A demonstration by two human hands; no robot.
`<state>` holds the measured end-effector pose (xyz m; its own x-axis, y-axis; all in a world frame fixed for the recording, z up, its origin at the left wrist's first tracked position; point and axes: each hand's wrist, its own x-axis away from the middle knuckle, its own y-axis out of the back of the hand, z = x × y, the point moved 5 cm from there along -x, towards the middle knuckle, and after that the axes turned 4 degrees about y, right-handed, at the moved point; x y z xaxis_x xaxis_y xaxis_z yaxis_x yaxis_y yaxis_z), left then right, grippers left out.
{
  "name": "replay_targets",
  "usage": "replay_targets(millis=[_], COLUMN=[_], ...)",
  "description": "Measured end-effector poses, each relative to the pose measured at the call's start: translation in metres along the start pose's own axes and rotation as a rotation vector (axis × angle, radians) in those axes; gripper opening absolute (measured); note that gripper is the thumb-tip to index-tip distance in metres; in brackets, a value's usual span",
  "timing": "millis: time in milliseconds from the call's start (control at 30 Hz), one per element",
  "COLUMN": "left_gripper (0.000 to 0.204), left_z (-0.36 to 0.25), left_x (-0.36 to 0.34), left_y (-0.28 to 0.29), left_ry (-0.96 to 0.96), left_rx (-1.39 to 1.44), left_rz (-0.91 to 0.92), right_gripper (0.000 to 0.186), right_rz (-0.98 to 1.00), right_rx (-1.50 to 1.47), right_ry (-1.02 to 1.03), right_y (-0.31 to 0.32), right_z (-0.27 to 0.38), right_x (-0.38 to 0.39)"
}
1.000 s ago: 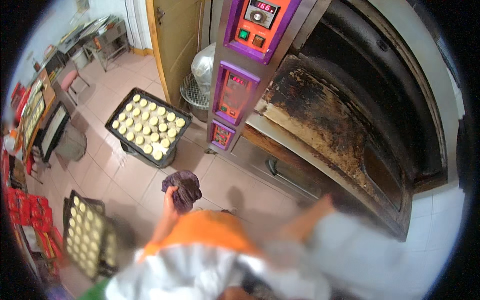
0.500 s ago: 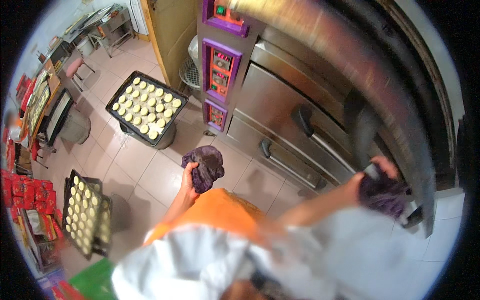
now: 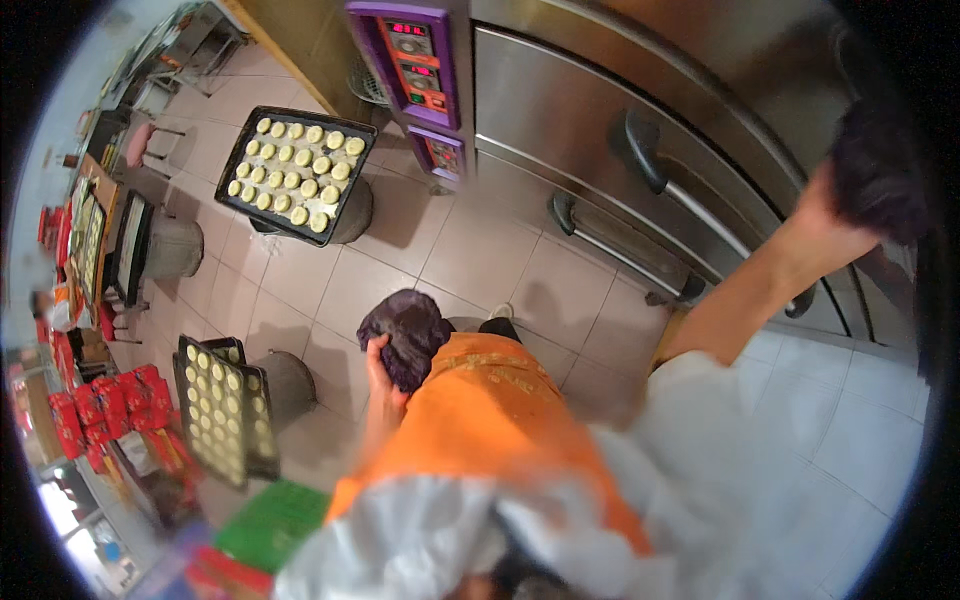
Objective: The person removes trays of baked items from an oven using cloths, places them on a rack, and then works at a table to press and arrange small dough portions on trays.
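A crumpled dark purple cloth [image 3: 405,335] is gripped in my left hand [image 3: 384,372] at waist level, in front of my orange apron [image 3: 470,410]. My right hand [image 3: 835,215] is raised at the upper right with another dark purple cloth [image 3: 875,170], against or very near the stainless steel oven [image 3: 640,90]; the cloth hides most of its fingers. Below that arm are black-ended bar handles [image 3: 640,150] on the oven's doors. The purple-framed control panels [image 3: 410,62] run down the oven's left side.
A black tray [image 3: 230,188] of pale round pastries rests on a bin ahead-left; more loaded trays [image 3: 215,415] lean by another bin [image 3: 287,385] lower left. A cluttered work table [image 3: 92,230], pink stool [image 3: 138,145], red packages [image 3: 105,410] and wooden door [image 3: 290,50] surround the tiled floor [image 3: 470,260].
The upper oven door, open earlier, has swung up and the dark interior is now covered. My right hand with its cloth has risen rightward. The view has shifted.
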<state>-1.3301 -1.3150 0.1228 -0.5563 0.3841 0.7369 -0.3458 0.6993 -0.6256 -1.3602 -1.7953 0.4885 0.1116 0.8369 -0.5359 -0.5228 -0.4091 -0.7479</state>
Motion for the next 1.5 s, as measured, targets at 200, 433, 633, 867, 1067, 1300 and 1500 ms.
replay_targets(millis=[200,433,633,867,1067,1300,1500], left_gripper=[0.049,0.049,0.049,0.049,0.049,0.049,0.049], left_z=[0.016,0.027,0.009,-0.011,-0.018,-0.019,-0.025], left_x=[-0.005,-0.008,-0.026,-0.045,-0.053,-0.055,-0.06], left_y=[0.047,0.144,0.224,0.291,0.319,0.308,0.271], left_ry=[0.101,0.151,0.186,0.22,0.239,0.226,0.196], left_rx=[-0.107,-0.196,-0.214,-0.165,-0.127,-0.102,-0.113], left_rz=[-0.326,-0.519,-0.553,-0.541,-0.549,-0.508,-0.448], right_gripper=[0.04,0.042,0.054,0.059,0.065,0.063,0.058], right_rz=[-0.571,-0.403,-0.59,-0.641,-0.78,-0.408,-0.297], right_rx=[0.011,-0.148,-0.17,0.354,0.141,0.482,0.491], right_ry=[-1.159,-0.895,-0.808,-0.831,-0.845,-0.911,-0.864], right_y=[0.271,0.474,0.503,0.586,0.615,0.575,0.533], right_z=[-0.046,-0.185,-0.205,-0.159,-0.164,-0.177,-0.214], right_x=[0.34,0.345,0.342,0.473,0.488,0.43,0.351])
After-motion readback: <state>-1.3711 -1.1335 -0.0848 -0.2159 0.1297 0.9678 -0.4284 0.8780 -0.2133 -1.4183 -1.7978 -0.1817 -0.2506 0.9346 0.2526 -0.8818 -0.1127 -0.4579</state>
